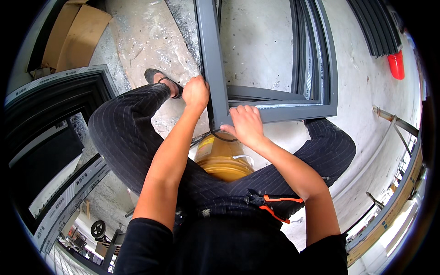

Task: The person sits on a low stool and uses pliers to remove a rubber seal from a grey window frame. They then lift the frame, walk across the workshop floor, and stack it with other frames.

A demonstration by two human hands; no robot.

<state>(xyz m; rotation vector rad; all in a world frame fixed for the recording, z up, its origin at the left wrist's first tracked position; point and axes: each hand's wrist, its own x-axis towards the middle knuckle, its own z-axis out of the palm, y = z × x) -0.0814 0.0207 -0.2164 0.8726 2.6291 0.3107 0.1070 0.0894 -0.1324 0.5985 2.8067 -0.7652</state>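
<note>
A grey window frame [214, 59] stands in front of me, its near corner between my knees. My left hand [196, 95] is closed at the frame's outer left edge, where a thin black rubber strip [224, 139] runs; its fingertips are partly hidden. Below the corner, that strip's loose end hangs in a curve. My right hand [246, 123] grips the frame's near bar beside the corner, fingers over the top and thumb toward the left. Under the corner, between my legs, sits a yellow bucket [224, 167] with a white handle.
Orange-handled pliers [275, 199] lie at my waist. Black frames with printed film [59, 82] lean at the left, near a cardboard box [75, 36]. Flattened cardboard [146, 36] covers part of the floor. Dark profiles [373, 23] and a red container [396, 65] stand far right.
</note>
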